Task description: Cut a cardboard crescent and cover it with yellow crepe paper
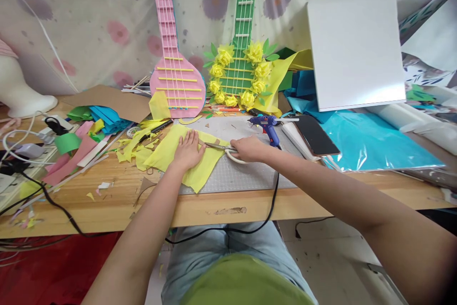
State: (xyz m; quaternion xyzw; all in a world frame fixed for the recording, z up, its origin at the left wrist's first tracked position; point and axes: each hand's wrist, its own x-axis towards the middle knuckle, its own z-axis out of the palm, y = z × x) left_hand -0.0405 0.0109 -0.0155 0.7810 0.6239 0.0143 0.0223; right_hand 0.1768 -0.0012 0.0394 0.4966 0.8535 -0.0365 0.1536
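Beneath my left hand (189,151) lies a sheet of yellow crepe paper (173,145); the hand rests flat on it, fingers stretched out. My right hand (249,148) is closed round the white handles of a pair of scissors (217,146). The blades point left over the sheet's right part, close to the left fingertips. Whether they are cutting into the paper I cannot tell. Under the sheet is a grey cutting mat (243,172). A blue glue gun (266,126) lies on the mat just beyond my right hand.
A pink paper guitar (178,76) and a green one (241,57) with yellow flowers lean at the back. Yellow scraps (137,145) lie left of the sheet. A phone (316,134), blue wrapped sheets (378,141) and a white board (357,53) stand right. A black cord (273,200) hangs over the edge.
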